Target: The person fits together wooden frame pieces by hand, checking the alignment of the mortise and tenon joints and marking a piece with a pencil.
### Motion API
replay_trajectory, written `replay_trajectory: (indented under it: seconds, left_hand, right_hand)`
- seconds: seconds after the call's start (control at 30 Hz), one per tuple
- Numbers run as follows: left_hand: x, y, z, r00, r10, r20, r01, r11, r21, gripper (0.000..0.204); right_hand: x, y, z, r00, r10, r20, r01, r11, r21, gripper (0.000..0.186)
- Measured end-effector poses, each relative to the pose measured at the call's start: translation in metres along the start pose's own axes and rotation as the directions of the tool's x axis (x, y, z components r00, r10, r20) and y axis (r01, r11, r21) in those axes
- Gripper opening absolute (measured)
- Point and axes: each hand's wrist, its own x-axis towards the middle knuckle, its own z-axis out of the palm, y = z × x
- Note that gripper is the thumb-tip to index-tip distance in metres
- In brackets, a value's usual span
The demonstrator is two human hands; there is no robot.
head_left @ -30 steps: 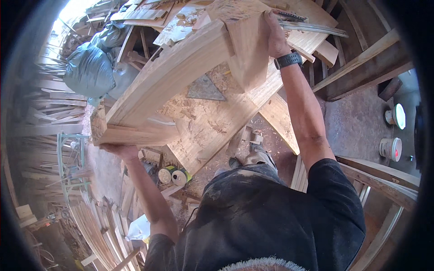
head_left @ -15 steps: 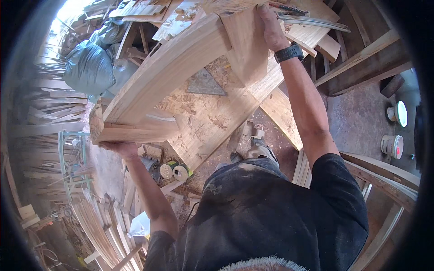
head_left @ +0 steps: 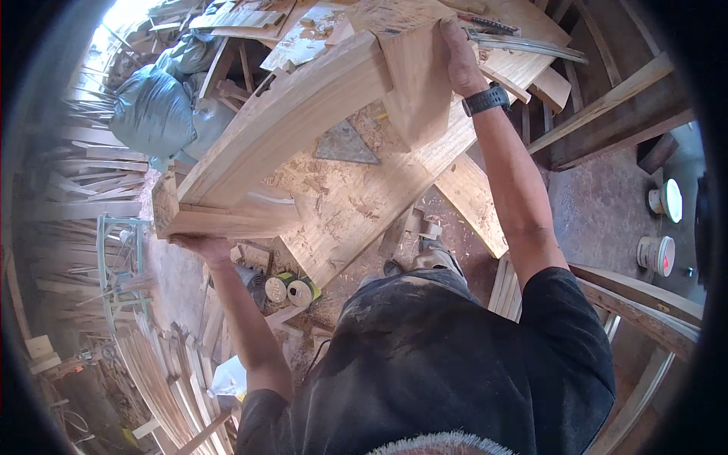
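A pale wooden frame (head_left: 296, 110) spans between my two hands above a workbench. It has a thick, slightly curved rail with a block-like post at each end. My left hand (head_left: 203, 247) is under the lower left post, its fingers mostly hidden behind the wood. At the upper right, my right hand (head_left: 461, 59) grips the edge of the wide right post (head_left: 415, 91). A dark watch (head_left: 485, 99) is on my right wrist. Below the frame, a grey triangular plate (head_left: 345, 144) lies among shavings on the wooden bench top (head_left: 356, 197).
Two round cans (head_left: 290, 289) stand on the floor by the bench corner. Grey-blue stuffed bags (head_left: 152, 110) and stacked wood strips line the left. Long metal strips (head_left: 531, 47) lie beyond my right hand. White buckets (head_left: 656, 254) and timber boards (head_left: 644, 292) are on the right.
The right end of the wooden frame has come slightly down and nearer, with my right hand on it. My left hand has barely moved.
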Motion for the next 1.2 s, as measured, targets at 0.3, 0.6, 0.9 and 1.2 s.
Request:
replay_trajectory:
  seconds: [0.3, 0.6, 0.9, 1.2]
  left_hand:
    - [0.026, -0.028, -0.072, 0.983, -0.082, 0.165, 0.108, 0.982, -0.155, 0.088]
    - [0.032, 0.011, 0.015, 0.994, -0.108, 0.002, 0.108, 0.994, -0.012, 0.093]
    - [0.013, 0.027, 0.032, 0.874, -0.483, 0.058, 0.479, 0.875, 0.066, 0.082]
    - [-0.003, -0.004, 0.009, 0.713, -0.701, 0.025, 0.700, 0.713, 0.043, 0.081]
  right_hand:
    - [0.014, 0.020, -0.017, 0.966, -0.251, 0.058, 0.257, 0.923, -0.286, 0.058]
    - [0.007, -0.055, 0.050, 0.985, 0.163, -0.058, -0.166, 0.985, -0.051, 0.076]
    - [0.034, -0.023, 0.053, 0.942, 0.336, 0.012, -0.322, 0.914, -0.248, 0.064]
    - [0.016, 0.023, 0.055, 0.699, 0.714, 0.036, -0.698, 0.693, -0.181, 0.067]
